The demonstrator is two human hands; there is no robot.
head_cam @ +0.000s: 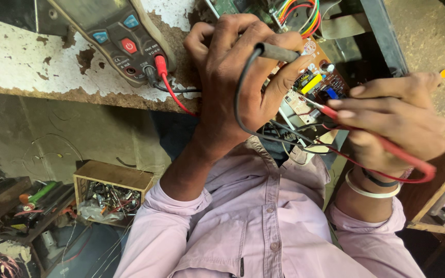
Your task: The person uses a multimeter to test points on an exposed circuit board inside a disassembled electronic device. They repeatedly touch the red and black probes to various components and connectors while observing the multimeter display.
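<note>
Seen from a head camera looking down, and so appearing upside down: a person in a pale pink shirt (pixel 243 226) works at a worn bench (pixel 37 62) with peeling white paint. The left hand (pixel 238 67) is closed around a black probe (pixel 279 52), pinched between thumb and fingers, its black lead looping down past the wrist. The right hand (pixel 392 121) grips a red probe (pixel 387 146) like a pen, the metal tip resting on a circuit board (pixel 318 82). The board lies on the bench between the two hands, carrying a yellow block, a blue part and small round components, with a bundle of coloured wires (pixel 300 13) above it. A grey multimeter (pixel 112 36) sits on the bench to the left, red and black leads plugged into it. Below the bench, a wooden box (pixel 112 193) of loose parts stands on a cluttered floor
</note>
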